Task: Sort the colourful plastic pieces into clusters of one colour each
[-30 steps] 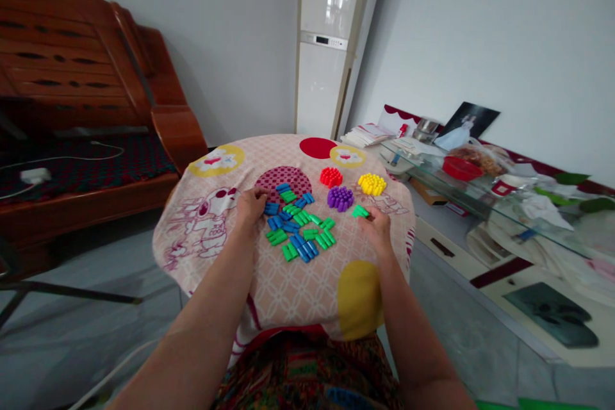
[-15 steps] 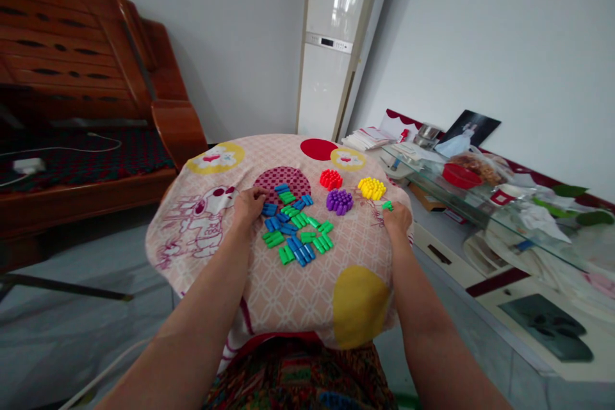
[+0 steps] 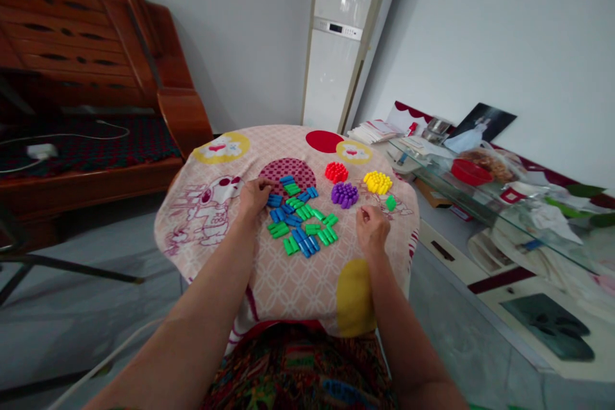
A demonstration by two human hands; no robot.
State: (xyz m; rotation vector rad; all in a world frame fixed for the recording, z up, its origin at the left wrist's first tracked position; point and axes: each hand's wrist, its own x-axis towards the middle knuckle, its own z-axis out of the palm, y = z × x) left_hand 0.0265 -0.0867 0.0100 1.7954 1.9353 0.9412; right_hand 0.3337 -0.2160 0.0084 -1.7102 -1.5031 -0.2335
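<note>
Your right hand [image 3: 373, 229]: fingers curled together, near side of the green cluster [image 3: 391, 203] at the counter's [image 3: 293, 295] right. Your left hand [image 3: 254, 197] is beside blue pieces [image 3: 275, 200]; cannot tell its grip.

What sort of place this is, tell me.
Probably a home's living room: a wooden sofa at left, a tall white unit like an air conditioner behind, and a cartoon-print tablecloth in front.

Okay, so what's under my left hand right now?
Patterned tablecloth shows around your left hand, and blue pieces lie close beside it. Whatever is directly beneath the hand is covered, so I can't tell if another piece is there.
</note>
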